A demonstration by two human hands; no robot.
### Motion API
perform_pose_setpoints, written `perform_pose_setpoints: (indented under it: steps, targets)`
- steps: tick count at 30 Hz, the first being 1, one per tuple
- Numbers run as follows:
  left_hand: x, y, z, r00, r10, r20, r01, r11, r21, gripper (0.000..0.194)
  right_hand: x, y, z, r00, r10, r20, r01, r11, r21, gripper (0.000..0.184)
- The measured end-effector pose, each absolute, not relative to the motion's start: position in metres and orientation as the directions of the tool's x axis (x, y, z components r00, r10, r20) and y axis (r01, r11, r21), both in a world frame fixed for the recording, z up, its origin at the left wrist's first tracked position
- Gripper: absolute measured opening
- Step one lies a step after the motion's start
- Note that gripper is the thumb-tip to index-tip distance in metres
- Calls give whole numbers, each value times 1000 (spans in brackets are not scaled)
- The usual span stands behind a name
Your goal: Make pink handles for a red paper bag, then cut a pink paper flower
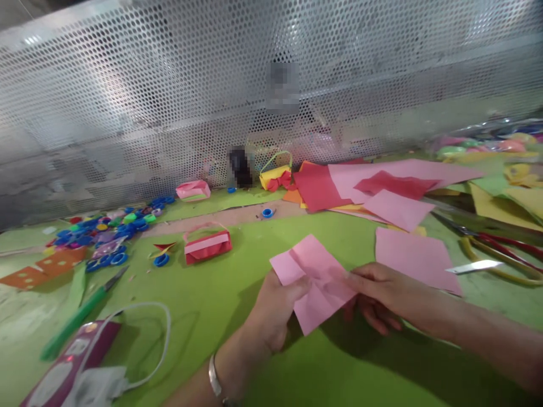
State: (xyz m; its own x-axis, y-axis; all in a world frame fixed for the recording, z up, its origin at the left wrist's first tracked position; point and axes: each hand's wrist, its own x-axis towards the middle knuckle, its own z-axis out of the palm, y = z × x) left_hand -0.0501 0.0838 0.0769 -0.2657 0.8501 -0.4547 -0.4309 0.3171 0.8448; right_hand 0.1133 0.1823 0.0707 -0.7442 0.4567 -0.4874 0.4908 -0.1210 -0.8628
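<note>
A creased square of pink paper (316, 260) is held up above the green tabletop (203, 339), with fold lines meeting near its middle. My left hand (274, 308) grips its left corner, thumb lying on top and the other fingers hidden beneath. At the opposite corner my right hand (382, 291) pinches the paper between thumb and index finger, its other fingers curled below. Just behind my right hand lies a flat pink sheet (411, 257). A small red paper handbag (207, 247) with a pink strip stands to the left of the held paper.
Scissors (496, 265) lie at the right, near stacked red and pink sheets (322, 189). On the left are a green-handled cutter (76, 325), a purple power strip (72, 362) with a white cable, and small colourful pieces (110, 229). A perforated metal panel (190, 96) borders the back.
</note>
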Motion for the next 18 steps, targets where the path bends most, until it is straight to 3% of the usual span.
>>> perform_pose_setpoints:
  steps: [3, 6, 11, 14, 18]
  targets:
    - [-52, 82, 75, -202, 889, -410, -391, 311, 866, 29, 113, 186, 70, -717, 613, -333, 514, 143, -846, 41]
    - [-54, 80, 74, -152, 908, -391, -352, 320, 880, 35, 113, 187, 68, -736, 647, -201, 452, 247, -857, 36]
    - [-53, 79, 76, -102, 921, -376, -313, 330, 891, 41, 110, 187, 66, -745, 636, -200, 311, 67, -948, 26]
    - [-54, 81, 75, -171, 897, -407, -298, 346, 890, 37, 108, 188, 65, -750, 616, -242, 277, -39, -960, 25]
    - [-56, 84, 73, -244, 868, -432, -317, 349, 882, 33, 108, 191, 62, -746, 621, -241, 256, -66, -964, 25]
